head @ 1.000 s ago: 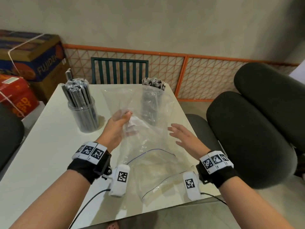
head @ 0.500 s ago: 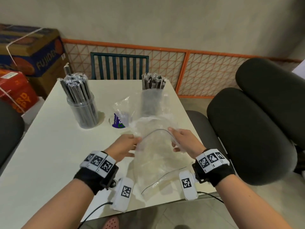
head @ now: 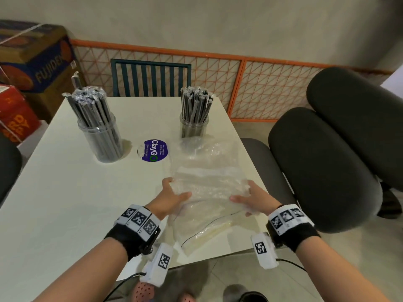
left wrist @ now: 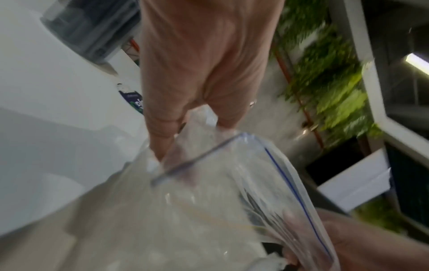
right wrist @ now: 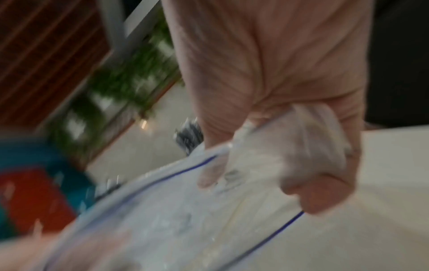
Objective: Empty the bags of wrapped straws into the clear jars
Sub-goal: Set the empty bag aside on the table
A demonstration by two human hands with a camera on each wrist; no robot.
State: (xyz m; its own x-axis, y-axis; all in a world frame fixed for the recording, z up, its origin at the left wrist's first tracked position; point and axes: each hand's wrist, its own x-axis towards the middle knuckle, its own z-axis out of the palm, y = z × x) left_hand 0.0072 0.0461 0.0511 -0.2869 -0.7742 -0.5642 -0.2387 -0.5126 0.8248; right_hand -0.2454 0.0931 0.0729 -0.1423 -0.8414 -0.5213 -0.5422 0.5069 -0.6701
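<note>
Two clear jars stand on the white table (head: 65,192), each packed with wrapped dark straws: a wide left jar (head: 99,136) and a narrower right jar (head: 194,125). A crumpled clear zip bag (head: 209,186) lies flat on the table near its front right edge and looks empty. My left hand (head: 174,196) grips its left side and my right hand (head: 246,198) grips its right side. In the left wrist view my left hand (left wrist: 192,139) pinches the bag (left wrist: 209,210) near its blue zip line. In the right wrist view my right hand (right wrist: 267,165) curls round the bag (right wrist: 185,220).
A purple round sticker (head: 154,150) sits between the jars. Two black padded chairs (head: 322,166) crowd the table's right side. A green chair back (head: 150,77) and an orange mesh fence (head: 261,83) stand behind. Cardboard boxes (head: 32,68) are stacked at the far left.
The bag, held up in my left hand before, has come down flat onto the table. My right hand has taken hold of its right side, and both hands moved nearer to me.
</note>
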